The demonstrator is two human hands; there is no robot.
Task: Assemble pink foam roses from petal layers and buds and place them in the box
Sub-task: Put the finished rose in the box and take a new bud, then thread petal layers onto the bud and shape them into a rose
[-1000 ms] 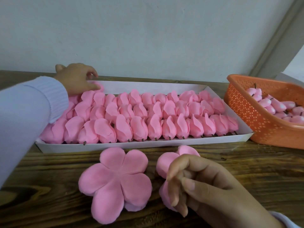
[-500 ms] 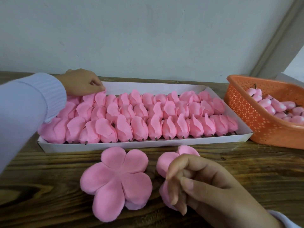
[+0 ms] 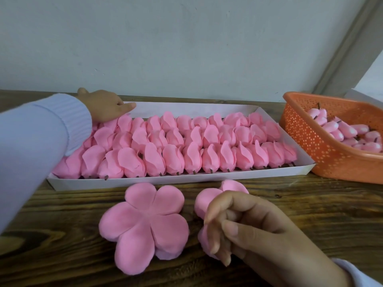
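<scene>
A shallow white cardboard box (image 3: pixel 186 180) lies across the middle of the frame on a dark wooden table (image 3: pixel 62 251). It is packed with three rows of assembled pink foam roses (image 3: pixel 209 146), which lie on their sides. Short brown stems poke out along the front row.

The left hand (image 3: pixel 105 107) reaches in from the upper left of the frame, out of a ribbed lavender sleeve (image 3: pixel 51 137). It lies palm down on the roses at the back left corner of the box. Its fingers are stretched out toward the right rather than curled, and one fingertip touches the box's rear wall. It does not appear to grip anything.

At the lower centre of the frame, just in front of the box, a five-lobed pink petal layer (image 3: pixel 145 222) lies flat on the table, apart from both hands. To its right a second petal layer (image 3: pixel 207 200) is largely hidden behind the right hand (image 3: pixel 255 230), which enters from the lower right corner. This hand's fingers are curled inward with the thumb tucked against them. The tips hang over the near edge of that second layer. Whether they pinch the foam or only hover over it cannot be told.

At the right edge of the frame an orange perforated plastic basket (image 3: pixel 310 146) stands just beside the box's right end. It holds a heap of pale pink buds (image 3: pixel 348 131) with dark stems. A plain pale wall (image 3: pixel 186 48) fills the upper part of the frame.
</scene>
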